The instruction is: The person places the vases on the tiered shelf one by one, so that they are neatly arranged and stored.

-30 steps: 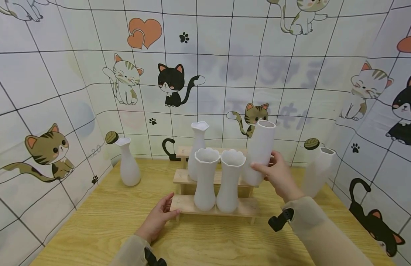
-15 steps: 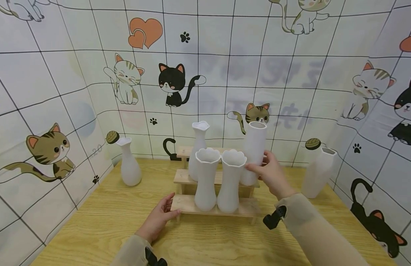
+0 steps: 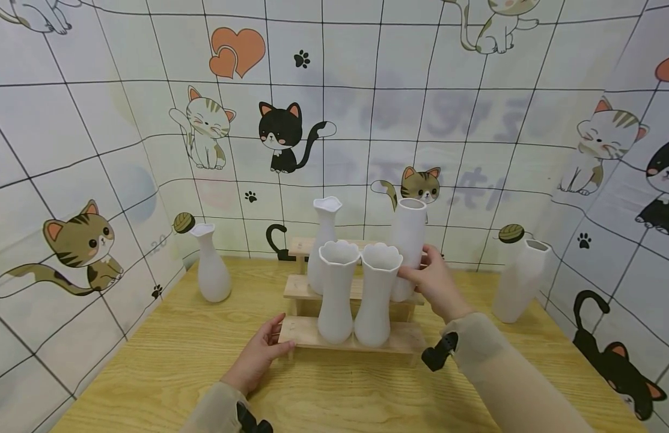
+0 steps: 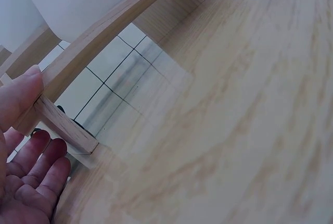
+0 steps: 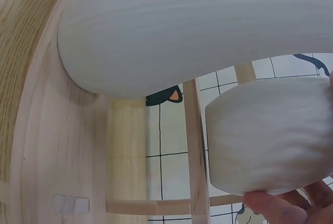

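A three-tier wooden display stand [image 3: 350, 337] stands on the table. My left hand [image 3: 260, 355] holds the left end of its lowest tier; the thumb lies against the board and the fingers curl beside the leg [image 4: 70, 130]. With my right hand [image 3: 439, 285] I grip a tall white vase [image 3: 410, 231] by its right side; its base [image 5: 260, 135] is at the middle tier's right end. A slim flared white vase [image 3: 321, 246] stands on that tier's left. In front, two scalloped-rim white vases [image 3: 335, 294] stand side by side on the lowest tier, partly hiding those behind.
A white bulb-shaped vase [image 3: 212, 270] stands on the table at the left. An angular white vase [image 3: 520, 282] stands at the right, near my right forearm. Cat-print cloth walls [image 3: 345, 120] enclose the wood-grain table [image 3: 334, 397] at the back and both sides.
My right hand has moved the tall vase left, from beyond the stand's right end onto the middle tier area, and it now stands more upright. The left hand has stayed in place.
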A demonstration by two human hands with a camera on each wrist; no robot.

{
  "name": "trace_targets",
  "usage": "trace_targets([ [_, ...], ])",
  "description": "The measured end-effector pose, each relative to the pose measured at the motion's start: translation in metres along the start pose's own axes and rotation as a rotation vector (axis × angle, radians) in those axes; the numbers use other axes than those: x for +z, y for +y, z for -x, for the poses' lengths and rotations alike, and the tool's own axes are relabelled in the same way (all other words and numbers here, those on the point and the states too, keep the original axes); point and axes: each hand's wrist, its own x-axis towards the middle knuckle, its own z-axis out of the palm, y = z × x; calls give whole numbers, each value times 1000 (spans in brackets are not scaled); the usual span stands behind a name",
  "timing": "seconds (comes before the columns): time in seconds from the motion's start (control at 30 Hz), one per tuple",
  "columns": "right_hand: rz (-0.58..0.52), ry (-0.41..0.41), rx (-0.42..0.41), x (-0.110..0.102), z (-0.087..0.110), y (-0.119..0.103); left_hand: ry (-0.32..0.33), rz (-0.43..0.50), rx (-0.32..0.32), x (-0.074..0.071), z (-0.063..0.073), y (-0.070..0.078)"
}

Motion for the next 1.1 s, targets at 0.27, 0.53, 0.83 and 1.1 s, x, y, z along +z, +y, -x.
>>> trace_targets([
  [0.27, -23, -4, -19, 5, -3, 1, -4, 0, 1, 0, 0, 0],
  [0.53, -15, -10, -20, 8, -4, -1, -8, 2, 4, -1, -1, -1],
  [0.83, -23, -5, -43, 12, -8, 1, 1, -4, 8, -1, 0, -2],
  [1.1, -7, -3, -49, 14, -9, 1, 5, -5, 5, 0, 0, -1],
])
